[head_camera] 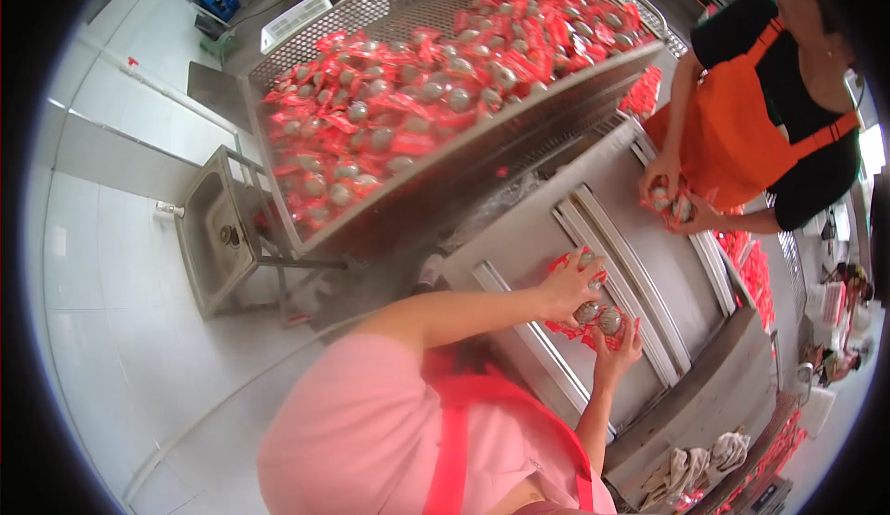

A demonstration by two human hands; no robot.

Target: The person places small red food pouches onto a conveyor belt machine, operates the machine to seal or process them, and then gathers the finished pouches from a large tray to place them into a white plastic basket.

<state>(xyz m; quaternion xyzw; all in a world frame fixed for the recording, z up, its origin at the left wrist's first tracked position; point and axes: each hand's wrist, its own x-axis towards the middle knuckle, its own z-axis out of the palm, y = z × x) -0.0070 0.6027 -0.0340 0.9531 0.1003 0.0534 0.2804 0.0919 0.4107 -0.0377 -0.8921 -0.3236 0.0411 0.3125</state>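
Note:
Before me, over a stainless steel table (626, 195) with raised metal rails, both my hands are on round, grey-speckled, egg-like items in red and clear plastic wrappers. My left hand (564, 287) grips some of them; one wrapped item (591, 262) shows beyond its fingers and another (586, 314) beside its thumb. Close by, my right hand (617, 348) has its fingers around a wrapped item (610, 321). The wrappers between the hands overlap, so which hand bears the middle item is hard to tell.
A large perforated metal bin (445, 185) heaped with red-wrapped items (431, 91) stands beyond the table. Across it, a co-worker in an orange apron (730, 132) holds similar items (671, 205). A steel sink (215, 230) is at left; crumpled cloths (695, 463) lie at lower right.

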